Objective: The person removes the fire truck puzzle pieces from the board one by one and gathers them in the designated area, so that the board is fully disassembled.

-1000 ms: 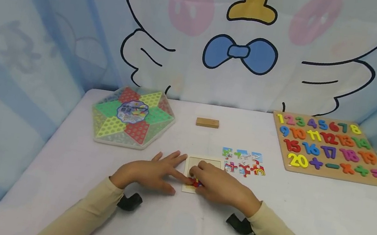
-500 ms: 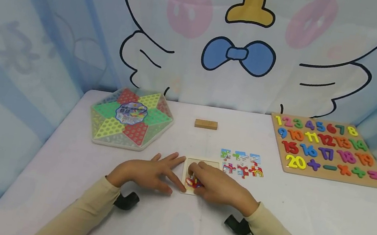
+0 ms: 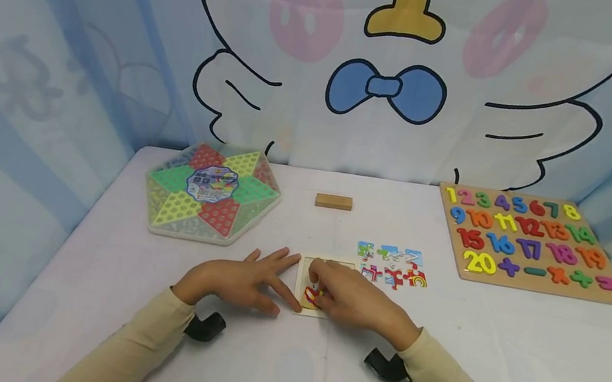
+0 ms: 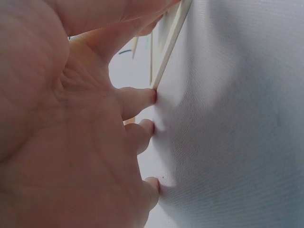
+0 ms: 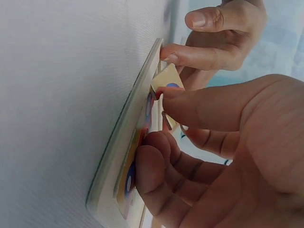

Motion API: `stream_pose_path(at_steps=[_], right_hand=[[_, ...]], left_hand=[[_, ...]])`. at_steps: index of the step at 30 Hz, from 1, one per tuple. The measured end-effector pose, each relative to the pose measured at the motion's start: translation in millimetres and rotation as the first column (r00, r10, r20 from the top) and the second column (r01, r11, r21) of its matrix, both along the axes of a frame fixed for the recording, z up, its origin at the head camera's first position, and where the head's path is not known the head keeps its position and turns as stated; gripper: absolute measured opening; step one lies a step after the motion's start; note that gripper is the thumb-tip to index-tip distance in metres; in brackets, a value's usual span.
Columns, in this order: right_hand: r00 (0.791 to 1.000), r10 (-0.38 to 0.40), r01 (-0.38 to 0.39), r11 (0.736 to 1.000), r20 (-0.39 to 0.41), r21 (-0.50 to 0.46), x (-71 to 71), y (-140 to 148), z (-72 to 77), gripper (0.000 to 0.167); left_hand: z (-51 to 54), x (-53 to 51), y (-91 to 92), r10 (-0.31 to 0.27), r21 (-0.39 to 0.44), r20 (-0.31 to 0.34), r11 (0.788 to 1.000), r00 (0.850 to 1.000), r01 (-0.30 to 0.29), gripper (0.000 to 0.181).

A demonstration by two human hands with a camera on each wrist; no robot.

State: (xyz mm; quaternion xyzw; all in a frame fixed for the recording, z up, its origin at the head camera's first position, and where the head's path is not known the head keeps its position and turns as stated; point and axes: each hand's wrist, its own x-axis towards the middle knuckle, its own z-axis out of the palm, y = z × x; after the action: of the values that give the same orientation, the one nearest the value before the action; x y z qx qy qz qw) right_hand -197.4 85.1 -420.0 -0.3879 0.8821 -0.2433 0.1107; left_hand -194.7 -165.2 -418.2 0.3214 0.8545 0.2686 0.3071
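A shallow wooden puzzle tray (image 3: 300, 283) lies in front of the person. The left hand (image 3: 243, 283) rests at its left side with fingers spread, one fingertip at the tray's lower left corner. In the left wrist view, several fingertips (image 4: 150, 190) touch the tablecloth and one meets the tray's edge. Over the tray, the right hand (image 3: 363, 299) pinches a jigsaw piece (image 5: 166, 77), yellow with blue and red, standing tilted. Another piece (image 5: 127, 185) lies in the tray beneath the right fingers. The right hand hides much of the tray in the head view.
Several loose jigsaw pieces (image 3: 393, 276) lie in two rows right of the tray. A small wooden block (image 3: 333, 202) sits behind it. A hexagonal board-game box (image 3: 213, 193) stands back left, a number board (image 3: 538, 244) back right. A printed curtain (image 3: 376, 142) hangs behind.
The left fingertip has moved from over the piece down to the tray's corner. The right hand has tilted up a piece in the tray. The head view has shifted slightly.
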Motion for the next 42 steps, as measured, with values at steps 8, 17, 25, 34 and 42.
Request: stream_pose_path(at_steps=[8,17,25,34,42], right_hand=[[0.999,-0.017,0.018,0.999,0.033,-0.032,-2.6,-2,0.1,0.021],[0.991,0.009,0.006,0.994,0.135,-0.111,-9.8,-1,-2.6,0.019],[0.980,0.044,-0.011,0.985,0.192,-0.171,-13.9,3,2.9,0.016],[0.987,0.024,0.003,0.985,0.157,-0.171,-18.2,11,12.4,0.015],[0.995,-0.029,0.042,0.989,0.092,-0.143,-28.0,37,33.5,0.017]], left_hand=[[1.3,0.6,-1.8,0.005,0.005,0.003,1.000,1.000,-0.005,0.030],[0.7,0.6,-3.2,-0.003,0.003,-0.003,1.000,1.000,0.003,0.029],[2.4,0.6,-3.2,-0.012,0.001,-0.007,1.000,1.000,0.012,0.029],[2.8,-0.1,-1.8,-0.018,-0.004,-0.003,1.000,1.000,0.018,0.029],[0.9,0.1,1.8,-0.002,-0.011,-0.004,1.000,1.000,0.002,0.028]])
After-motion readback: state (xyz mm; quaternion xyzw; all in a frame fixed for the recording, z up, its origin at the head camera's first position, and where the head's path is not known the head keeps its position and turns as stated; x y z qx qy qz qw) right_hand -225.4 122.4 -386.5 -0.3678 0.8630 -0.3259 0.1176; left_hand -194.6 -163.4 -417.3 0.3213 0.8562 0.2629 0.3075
